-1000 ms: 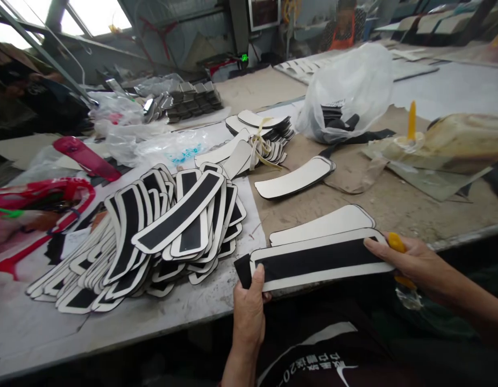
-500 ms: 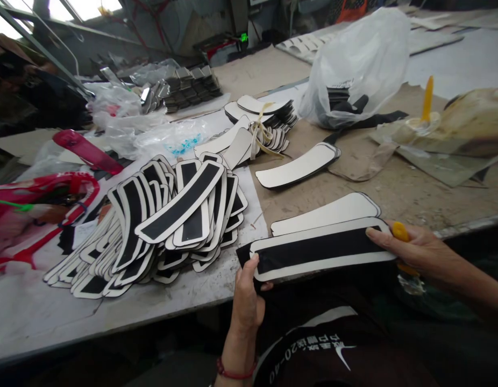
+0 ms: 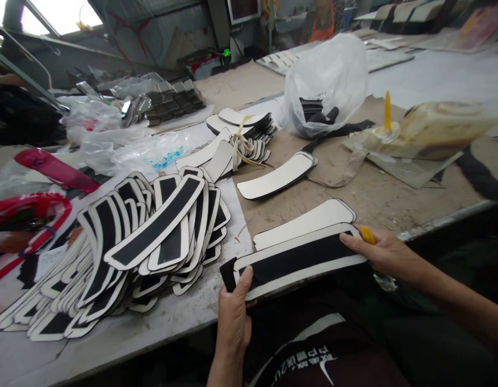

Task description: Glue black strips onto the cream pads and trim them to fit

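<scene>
A long, slightly curved cut piece (image 3: 297, 260), with a black middle and a white border, is held level at the table's front edge. My left hand (image 3: 235, 312) grips its left end, thumb on top. At the right end, my right hand (image 3: 380, 250) pinches it between thumb and fingers. A yellow-handled tool (image 3: 368, 235) is also tucked in my right hand; its lower end looks whitish and its kind is unclear. Just behind the held piece lie plain white cut pieces (image 3: 305, 221). A black strip (image 3: 228, 274) shows beyond its left end.
A fanned heap of black-and-white pieces (image 3: 156, 231) spreads over the left. Behind are white pieces tied with a ribbon (image 3: 241, 145), a plastic bag (image 3: 325, 86) with black pieces, and a glue-stained container (image 3: 438, 129) near an upright yellow stick (image 3: 388, 110). A person stands far back.
The view has turned a little to the right, so the table's things sit farther left. Both hands keep the same hold on the piece, which stays nearly level.
</scene>
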`<state>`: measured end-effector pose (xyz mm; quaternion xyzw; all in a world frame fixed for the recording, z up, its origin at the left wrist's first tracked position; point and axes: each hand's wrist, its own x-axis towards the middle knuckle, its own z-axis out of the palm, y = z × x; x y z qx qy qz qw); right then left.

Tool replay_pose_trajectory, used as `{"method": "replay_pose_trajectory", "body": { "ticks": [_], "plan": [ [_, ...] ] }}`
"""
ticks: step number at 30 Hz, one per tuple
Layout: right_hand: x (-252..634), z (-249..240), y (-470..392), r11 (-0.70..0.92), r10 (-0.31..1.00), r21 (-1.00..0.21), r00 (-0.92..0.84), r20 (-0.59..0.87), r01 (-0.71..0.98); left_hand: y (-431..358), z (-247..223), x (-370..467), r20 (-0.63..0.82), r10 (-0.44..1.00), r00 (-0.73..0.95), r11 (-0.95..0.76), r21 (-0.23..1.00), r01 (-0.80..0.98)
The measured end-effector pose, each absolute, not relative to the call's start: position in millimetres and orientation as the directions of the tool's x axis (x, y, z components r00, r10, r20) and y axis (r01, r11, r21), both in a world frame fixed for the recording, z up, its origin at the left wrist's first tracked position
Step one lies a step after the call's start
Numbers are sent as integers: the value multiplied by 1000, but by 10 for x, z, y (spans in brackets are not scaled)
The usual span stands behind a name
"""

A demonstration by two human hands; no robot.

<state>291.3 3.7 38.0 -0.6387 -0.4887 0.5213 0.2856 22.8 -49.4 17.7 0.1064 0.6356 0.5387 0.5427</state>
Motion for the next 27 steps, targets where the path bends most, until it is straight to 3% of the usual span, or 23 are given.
{"method": "replay_pose_trajectory", "body": {
  "ticks": [7,13,27],
  "plan": [
    [2989,297,78,-296,935,-913,-112,-337,282,-432,225,298,-612,662,-434,454,787,-418],
    [3040,280,107,-200,966,-908,-84,-246,368,-428,232,370,-642,620,-450,471,764,-441],
    [3092,317,61,-214,968,-927,-57,-243,309,-470,198,411,-668,646,-368,492,734,-467]
  ]
}}
